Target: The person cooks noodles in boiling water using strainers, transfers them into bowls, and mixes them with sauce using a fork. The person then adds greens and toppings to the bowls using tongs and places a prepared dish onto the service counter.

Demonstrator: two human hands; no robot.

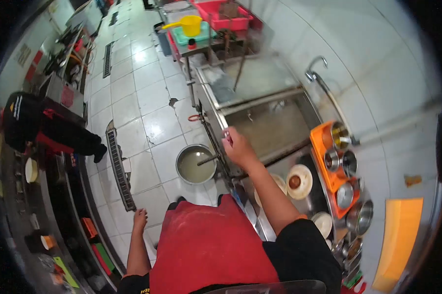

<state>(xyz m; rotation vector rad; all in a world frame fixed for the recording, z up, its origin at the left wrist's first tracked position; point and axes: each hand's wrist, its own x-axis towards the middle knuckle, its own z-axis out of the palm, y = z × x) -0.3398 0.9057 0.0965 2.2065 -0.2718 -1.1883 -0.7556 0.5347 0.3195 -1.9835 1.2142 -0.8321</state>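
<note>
My right hand (pixel 236 146) is over the front edge of the steel sink (pixel 274 128), its fingers curled; something small and pale shows at the fingers, too small to name. Cloudy water fills the basin behind it. My left hand (pixel 140 215) hangs low at my left side above the tiled floor, fingers curled in, with nothing visible in it. Between the hands, on the floor, stands a round metal bowl (pixel 196 164) of cloudy liquid under a short pipe. White bowls (pixel 299 181), one with brown contents, lie on the counter right of my right forearm.
An orange rack (pixel 328 166) with metal containers runs along the wall, below a curved faucet (pixel 323 78). A yellow scoop (pixel 190 25) and tubs stand beyond the sink. Another person (pixel 49 125) is at the left counter. A drain grate (pixel 119 169) crosses the floor.
</note>
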